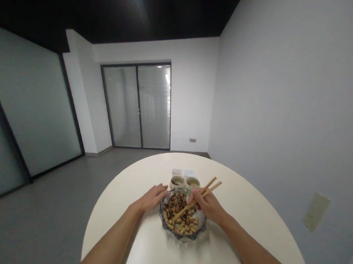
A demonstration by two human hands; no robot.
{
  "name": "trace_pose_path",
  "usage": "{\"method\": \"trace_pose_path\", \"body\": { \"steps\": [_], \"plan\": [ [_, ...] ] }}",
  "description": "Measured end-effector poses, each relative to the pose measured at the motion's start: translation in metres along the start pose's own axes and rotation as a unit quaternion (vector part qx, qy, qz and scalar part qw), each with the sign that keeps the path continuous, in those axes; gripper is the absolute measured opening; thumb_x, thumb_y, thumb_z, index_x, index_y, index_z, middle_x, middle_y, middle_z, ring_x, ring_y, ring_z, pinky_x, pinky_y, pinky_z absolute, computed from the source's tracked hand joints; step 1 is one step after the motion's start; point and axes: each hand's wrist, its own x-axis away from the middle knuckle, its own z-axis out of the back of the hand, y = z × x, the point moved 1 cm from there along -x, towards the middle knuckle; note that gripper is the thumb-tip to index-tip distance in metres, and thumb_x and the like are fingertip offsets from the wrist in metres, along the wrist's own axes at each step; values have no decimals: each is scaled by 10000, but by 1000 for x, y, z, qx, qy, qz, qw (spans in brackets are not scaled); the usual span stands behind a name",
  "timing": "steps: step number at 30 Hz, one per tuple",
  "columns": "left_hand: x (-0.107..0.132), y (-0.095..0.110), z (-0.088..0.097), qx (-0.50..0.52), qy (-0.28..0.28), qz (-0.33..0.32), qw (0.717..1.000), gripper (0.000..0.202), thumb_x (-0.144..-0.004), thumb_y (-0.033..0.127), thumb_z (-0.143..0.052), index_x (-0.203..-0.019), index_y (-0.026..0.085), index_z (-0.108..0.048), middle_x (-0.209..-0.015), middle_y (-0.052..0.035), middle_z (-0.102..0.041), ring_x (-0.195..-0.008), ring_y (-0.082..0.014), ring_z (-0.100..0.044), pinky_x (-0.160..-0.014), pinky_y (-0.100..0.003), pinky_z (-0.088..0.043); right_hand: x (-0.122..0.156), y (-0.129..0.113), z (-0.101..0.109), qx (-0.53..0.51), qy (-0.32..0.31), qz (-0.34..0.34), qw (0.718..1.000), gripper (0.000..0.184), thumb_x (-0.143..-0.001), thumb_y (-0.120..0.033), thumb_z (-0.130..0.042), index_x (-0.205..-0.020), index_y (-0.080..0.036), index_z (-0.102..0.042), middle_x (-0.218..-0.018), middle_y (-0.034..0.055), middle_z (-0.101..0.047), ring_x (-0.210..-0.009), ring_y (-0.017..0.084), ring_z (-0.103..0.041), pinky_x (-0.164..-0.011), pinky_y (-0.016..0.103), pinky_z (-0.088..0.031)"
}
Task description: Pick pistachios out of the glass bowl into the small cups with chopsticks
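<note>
on the round white tabletop (132,189) sits a scalloped clear glass bowl (182,237) with brown seeds (176,205) in it. wooden chopsticks (210,186) slant over its right rim. behind it two small beige ceramic cups (177,182) (192,182) stand side by side, two white square dishes (176,171) (189,172) behind them.

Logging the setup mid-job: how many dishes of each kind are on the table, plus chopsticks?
Glass bowl: 1
Round cups: 2
White square dishes: 2
Chopsticks: 2
Total: 7
</note>
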Motion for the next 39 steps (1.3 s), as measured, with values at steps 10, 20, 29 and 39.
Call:
{"method": "trace_pose_path", "body": {
  "steps": [10,20,29,39],
  "plan": [
    [2,-1,0,-1,2,10,1000,738,-1001,785,-365,-1398,253,-689,-1617,-107,-542,-1582,-365,-348,-1329,-563,-165,-3,5,15,6,70,3,997,798,-916,-880,-472,-635,-179,-726,-447,2,-513,-414,116,-435,-402,220,-330],
    [4,5,2,3,1,7,1000,747,-1001,785,-368,-1387,238,-699,-1617,-121,-539,-1582,-362,-350,-1328,-565,-159,-9,9,75,88,287,46,953,804,-909,-892,-466,-669,-179,-750,-448,6,-515,-439,151,-493,-439,272,-412],
    [4,5,1,14,5,10,1000,711,-995,778,-398,-1347,255,-727,-1613,-101,-547,-1583,-355,-351,-1334,-565,-144,-11,28,93,115,302,9,946,821,-869,-915,-489,-681,-169,-776,-453,8,-511,-445,163,-493,-437,285,-384],
    [4,6,2,7,4,6,1000,735,-1006,767,-380,-1371,226,-720,-1608,-118,-550,-1576,-386,-354,-1326,-571,-165,-12,22,88,73,308,9,949,837,-857,-931,-489,-676,-163,-768,-461,6,-499,-448,152,-474,-432,276,-372]
  ]
}}
